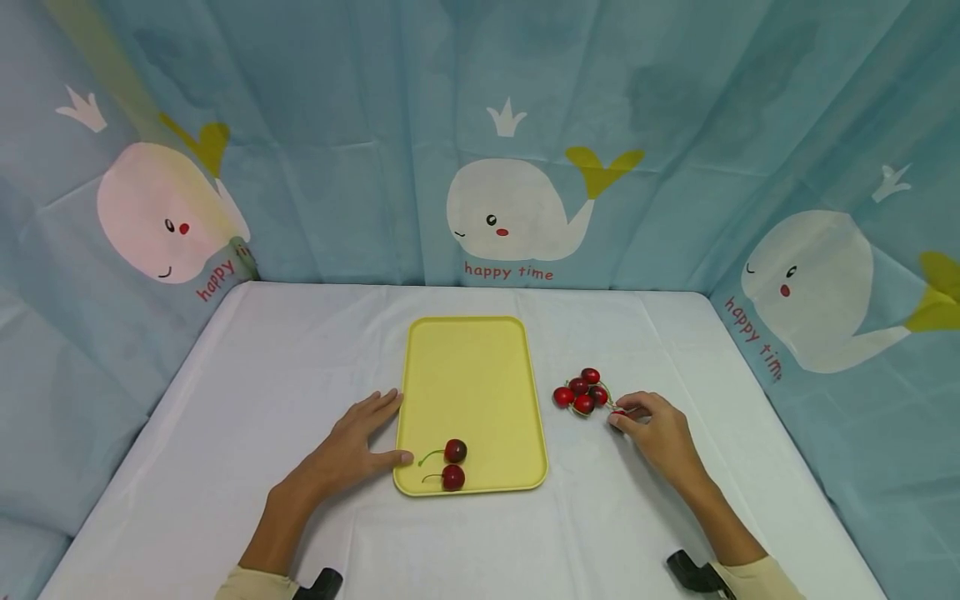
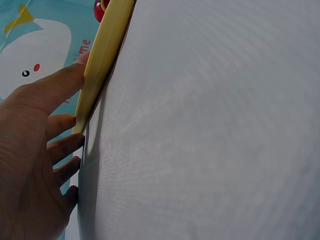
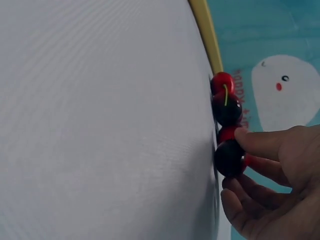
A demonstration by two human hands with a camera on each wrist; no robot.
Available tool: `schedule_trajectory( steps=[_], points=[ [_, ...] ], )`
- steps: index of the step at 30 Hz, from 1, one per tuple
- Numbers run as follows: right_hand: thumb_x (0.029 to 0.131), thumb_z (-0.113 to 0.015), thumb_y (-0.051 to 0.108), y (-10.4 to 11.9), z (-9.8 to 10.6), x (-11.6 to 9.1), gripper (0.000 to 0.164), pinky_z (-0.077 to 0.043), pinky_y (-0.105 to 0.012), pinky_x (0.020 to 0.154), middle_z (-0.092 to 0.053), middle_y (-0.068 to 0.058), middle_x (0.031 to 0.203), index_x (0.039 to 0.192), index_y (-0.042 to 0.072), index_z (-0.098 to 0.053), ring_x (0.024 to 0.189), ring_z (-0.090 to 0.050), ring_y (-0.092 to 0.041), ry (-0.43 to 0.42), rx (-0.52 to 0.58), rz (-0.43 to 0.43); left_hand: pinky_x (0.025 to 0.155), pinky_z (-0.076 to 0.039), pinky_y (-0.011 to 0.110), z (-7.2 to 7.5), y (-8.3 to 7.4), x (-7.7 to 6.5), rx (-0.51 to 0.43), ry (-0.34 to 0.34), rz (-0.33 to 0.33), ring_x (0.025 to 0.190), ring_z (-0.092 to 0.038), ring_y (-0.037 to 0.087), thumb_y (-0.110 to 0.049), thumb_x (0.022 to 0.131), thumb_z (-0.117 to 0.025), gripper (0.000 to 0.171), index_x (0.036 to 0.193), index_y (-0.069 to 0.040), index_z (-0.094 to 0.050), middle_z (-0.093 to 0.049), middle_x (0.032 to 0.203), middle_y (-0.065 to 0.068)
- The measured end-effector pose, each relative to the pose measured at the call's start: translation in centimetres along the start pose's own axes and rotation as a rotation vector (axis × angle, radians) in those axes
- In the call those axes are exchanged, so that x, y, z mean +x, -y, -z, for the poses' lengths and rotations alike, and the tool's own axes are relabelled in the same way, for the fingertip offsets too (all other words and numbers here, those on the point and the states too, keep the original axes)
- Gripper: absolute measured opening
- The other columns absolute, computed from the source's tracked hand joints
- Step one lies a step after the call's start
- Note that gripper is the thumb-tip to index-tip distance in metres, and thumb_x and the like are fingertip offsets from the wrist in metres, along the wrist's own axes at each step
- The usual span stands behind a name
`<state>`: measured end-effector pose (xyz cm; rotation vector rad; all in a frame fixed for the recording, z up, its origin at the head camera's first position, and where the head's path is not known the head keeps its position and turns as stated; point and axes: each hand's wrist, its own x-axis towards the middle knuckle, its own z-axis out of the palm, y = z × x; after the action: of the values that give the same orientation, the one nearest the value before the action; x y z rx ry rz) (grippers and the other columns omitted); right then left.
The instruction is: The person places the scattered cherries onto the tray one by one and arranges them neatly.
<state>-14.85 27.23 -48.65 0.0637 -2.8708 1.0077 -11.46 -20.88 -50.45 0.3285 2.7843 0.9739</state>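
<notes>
A yellow tray [image 1: 472, 400] lies on the white-covered table, with two dark red cherries [image 1: 454, 451] with stems near its front left corner. My left hand [image 1: 360, 442] rests at the tray's left edge, fingers spread and fairly straight, the thumb over the rim. In the left wrist view the thumb and fingertips touch the tray's side [image 2: 102, 60]. To the right of the tray, my right hand [image 1: 660, 433] pinches a cherry [image 3: 229, 157] between thumb and fingers. It is at the near right side of a small pile of several cherries [image 1: 583, 403].
White cloth [image 1: 300, 350] covers the table. Light blue curtains with printed whales [image 1: 517, 208] enclose its back and both sides. Dark wrist-worn devices [image 1: 693, 573] show at the bottom, beside the beige sleeves.
</notes>
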Motion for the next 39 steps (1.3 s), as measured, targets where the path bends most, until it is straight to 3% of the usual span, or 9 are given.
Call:
schedule_trajectory(
  steps=[10,22,32,39],
  points=[
    [0.091,-0.085,0.019,-0.3,0.3,-0.4,0.028,-0.054,-0.033,0.076,-0.073,-0.013,0.115,0.117,0.010,-0.080,0.101,-0.067,-0.028,0.052,-0.027,-0.062,0.123,-0.025,0.074,-0.1,0.1,0.1,0.005,0.001,0.008,0.162,-0.021,0.040,-0.065,0.088,-0.076,0.100,0.167,-0.018,-0.036,-0.031,0.174,0.005],
    [0.092,-0.085,0.020,0.2,0.5,-0.6,0.035,-0.057,-0.027,0.071,-0.077,-0.015,0.119,0.125,0.011,-0.077,0.104,-0.073,-0.032,0.057,0.018,-0.074,0.123,-0.025,0.075,-0.1,0.0,0.1,0.018,0.006,0.018,0.162,-0.021,0.040,-0.064,0.089,-0.076,0.099,0.167,-0.018,-0.037,-0.032,0.174,0.005],
    [0.091,-0.085,0.015,1.6,0.3,-0.6,0.035,-0.057,-0.024,0.075,-0.075,-0.011,0.118,0.124,0.009,-0.076,0.104,-0.071,-0.028,0.041,0.025,0.027,0.122,-0.025,0.075,-0.1,0.0,0.1,0.021,-0.002,0.013,0.161,-0.022,0.040,-0.065,0.089,-0.075,0.099,0.167,-0.018,-0.037,-0.032,0.174,0.006],
    [0.090,-0.087,0.016,2.5,-0.1,-0.5,0.037,-0.058,-0.021,0.073,-0.075,-0.011,0.121,0.125,0.010,-0.077,0.101,-0.073,-0.028,0.032,0.058,0.045,0.122,-0.026,0.075,-0.2,0.2,0.0,0.016,-0.001,0.015,0.162,-0.021,0.040,-0.065,0.088,-0.076,0.100,0.167,-0.018,-0.036,-0.032,0.174,0.005]
  ],
)
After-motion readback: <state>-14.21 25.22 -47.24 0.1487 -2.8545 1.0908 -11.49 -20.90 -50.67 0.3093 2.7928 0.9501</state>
